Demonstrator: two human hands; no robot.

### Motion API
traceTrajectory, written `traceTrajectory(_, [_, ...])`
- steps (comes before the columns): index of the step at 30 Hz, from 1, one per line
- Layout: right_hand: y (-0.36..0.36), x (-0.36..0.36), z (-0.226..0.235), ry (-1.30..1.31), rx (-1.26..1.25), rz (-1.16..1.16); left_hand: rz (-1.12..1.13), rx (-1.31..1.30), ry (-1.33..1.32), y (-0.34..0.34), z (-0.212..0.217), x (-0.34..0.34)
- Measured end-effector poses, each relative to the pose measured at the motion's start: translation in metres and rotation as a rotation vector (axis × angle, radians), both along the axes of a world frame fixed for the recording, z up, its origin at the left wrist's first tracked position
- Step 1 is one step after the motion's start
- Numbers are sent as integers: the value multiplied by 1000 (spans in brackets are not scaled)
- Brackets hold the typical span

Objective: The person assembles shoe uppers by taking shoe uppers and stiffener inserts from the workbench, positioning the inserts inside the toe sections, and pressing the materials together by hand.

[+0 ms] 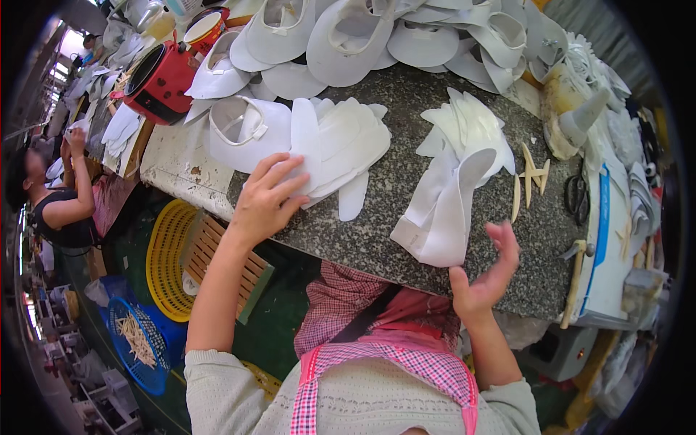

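Observation:
My left hand (272,199) lies with fingers apart on the near left edge of a fanned stack of flat white pieces (348,141). My right hand (489,272) is open, its fingers loosely curved, beside the near end of a folded white piece (446,210) that looks like a shoe upper. Its thumb tip is close to that piece; I cannot tell if they touch. Behind the folded piece is a second fanned stack of white pieces (467,123). Left of the first stack stands a white rounded piece (250,134) with an oval opening and a small band.
Many similar white pieces (348,36) are heaped along the back. A red pot (156,83) stands back left. Pale thin sticks (533,174), black-handled scissors (578,197) and a wooden-handled hammer (575,279) lie right. Baskets (163,254) stand below left; a person (69,210) works farther left.

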State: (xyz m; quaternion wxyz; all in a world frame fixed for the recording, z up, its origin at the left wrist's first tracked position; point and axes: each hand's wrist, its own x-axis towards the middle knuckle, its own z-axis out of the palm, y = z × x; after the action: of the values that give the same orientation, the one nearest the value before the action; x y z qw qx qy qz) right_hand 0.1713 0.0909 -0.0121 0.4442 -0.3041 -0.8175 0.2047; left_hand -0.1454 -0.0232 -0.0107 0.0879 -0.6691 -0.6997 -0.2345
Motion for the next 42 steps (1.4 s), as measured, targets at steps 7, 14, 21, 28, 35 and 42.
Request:
traceTrajectory(7, [-29, -92, 10, -45, 89, 602, -17, 7, -93, 18, -8, 2])
traceTrajectory(14, [-34, -166, -18, -158, -91, 403, 223, 41, -345, 89, -6, -67])
traceTrajectory(21, [-20, -174, -27, -274, -118, 311, 38, 145, -495, 36, 83, -61])
traceTrajectory(28, [-51, -164, -16, -303, -36, 381, 398, 1177, -386, -13, 141, -246])
traceTrajectory(35, [-45, -157, -28, -129, -73, 434, 752, 781, 117, -17, 89, -347])
traceTrajectory(42, [-40, -165, -22, -229, -118, 482, 799, 294, 134, -16, 95, -383])
